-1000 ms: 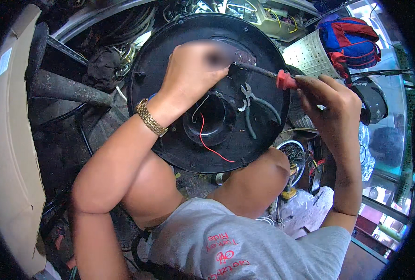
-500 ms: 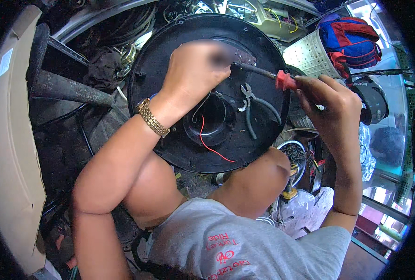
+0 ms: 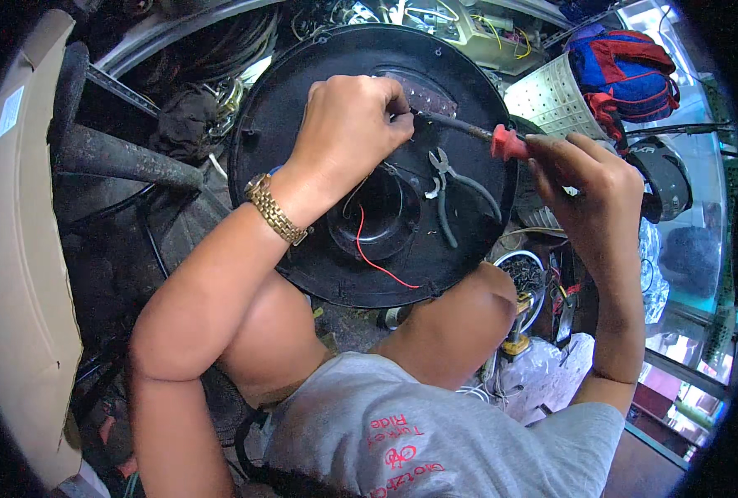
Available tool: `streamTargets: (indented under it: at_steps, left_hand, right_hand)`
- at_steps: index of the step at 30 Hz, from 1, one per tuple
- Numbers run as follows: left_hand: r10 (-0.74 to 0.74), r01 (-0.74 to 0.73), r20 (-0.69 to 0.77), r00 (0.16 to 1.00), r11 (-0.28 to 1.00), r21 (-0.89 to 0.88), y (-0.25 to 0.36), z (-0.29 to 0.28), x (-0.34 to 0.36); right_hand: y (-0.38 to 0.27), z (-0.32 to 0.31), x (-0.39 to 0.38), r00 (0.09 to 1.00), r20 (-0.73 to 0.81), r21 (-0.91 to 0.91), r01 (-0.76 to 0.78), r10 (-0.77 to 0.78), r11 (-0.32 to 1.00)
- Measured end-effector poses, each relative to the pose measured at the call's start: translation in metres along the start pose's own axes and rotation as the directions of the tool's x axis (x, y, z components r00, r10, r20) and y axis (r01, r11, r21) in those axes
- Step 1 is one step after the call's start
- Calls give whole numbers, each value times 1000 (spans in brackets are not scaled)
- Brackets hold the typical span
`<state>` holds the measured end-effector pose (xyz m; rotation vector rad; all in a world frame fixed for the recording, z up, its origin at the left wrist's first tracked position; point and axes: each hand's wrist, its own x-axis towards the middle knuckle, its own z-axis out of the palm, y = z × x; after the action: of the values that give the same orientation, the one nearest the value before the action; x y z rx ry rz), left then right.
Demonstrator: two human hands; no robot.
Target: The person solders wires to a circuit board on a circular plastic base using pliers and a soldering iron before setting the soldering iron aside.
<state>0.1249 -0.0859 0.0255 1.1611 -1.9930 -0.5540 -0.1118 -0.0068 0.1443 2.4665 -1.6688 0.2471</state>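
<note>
My right hand [image 3: 589,170] grips a soldering iron [image 3: 510,143] by its red handle. The dark shaft points left, its tip close to the fingers of my left hand [image 3: 354,120]. Those fingers are pinched together over the far part of a round black plastic housing [image 3: 286,108], and whatever is between them is hidden. Just beyond them lies a dark circuit board [image 3: 427,97] with small pale dots. Cutting pliers [image 3: 446,187] with dark grips rest partly open on the housing. A thin red wire [image 3: 369,256] curls out over its round central recess [image 3: 373,224].
At the right stand a white perforated basket [image 3: 547,95] and a blue-and-red bag [image 3: 622,75]. A white-rimmed container [image 3: 522,270] of dark bits is beside my knee. Cardboard [image 3: 29,274] rises at the left, near a dark metal post [image 3: 128,162]. Cables and parts crowd the far side.
My left hand has shifted very slightly, its fingers still pinched. The soldering iron and my right hand have barely moved.
</note>
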Motion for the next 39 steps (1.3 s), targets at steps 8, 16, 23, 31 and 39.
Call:
streamTargets:
  at_steps: [8, 16, 23, 31, 39]
  left_hand:
    - [20, -20, 17, 1000, 998, 53, -1, 3, 2]
    - [9, -10, 17, 1000, 999, 51, -2, 4, 3]
    - [1, -2, 8, 1000, 999, 40, -1, 3, 3]
    - [-7, 7, 4, 1000, 1000, 13, -2, 3, 4]
    - [-16, 15, 14, 1000, 1000, 22, -1, 3, 4]
  right_hand:
    - [-2, -1, 0, 1000, -15, 10, 21, -20, 1000]
    - [2, 1, -6, 1000, -4, 19, -1, 1, 1000]
    - [30, 1, -21, 968, 26, 462, -234, 251, 855]
    - [75, 44, -43, 753, 183, 862, -432, 632, 266]
    - [61, 58, -34, 773, 306, 937, -347, 556, -33]
